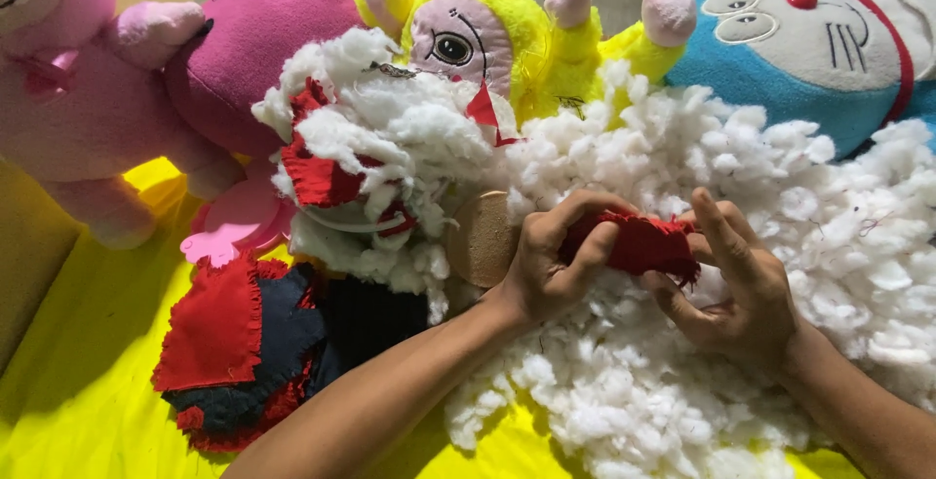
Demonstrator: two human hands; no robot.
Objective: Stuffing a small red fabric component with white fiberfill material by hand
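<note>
My left hand (pixel 551 260) and my right hand (pixel 736 289) both grip a small red cloth piece (pixel 639 243), a limb of an unstuffed toy, held over a big heap of white stuffing fibre (pixel 682 391). The left fingers curl around its left end, the right fingers pinch its right end. To the left lies the toy's limp body in red and dark blue cloth (pixel 253 338), with its head (pixel 370 167) buried in white fluff and red scraps. A round tan patch (pixel 480 237) shows beside my left hand.
Finished soft toys line the back: a pale pink one (pixel 78 99), a magenta one (pixel 263 31), a yellow one with a pink face (pixel 487 31) and a blue-and-white cat (pixel 809 40). A yellow sheet (pixel 78 382) covers the surface.
</note>
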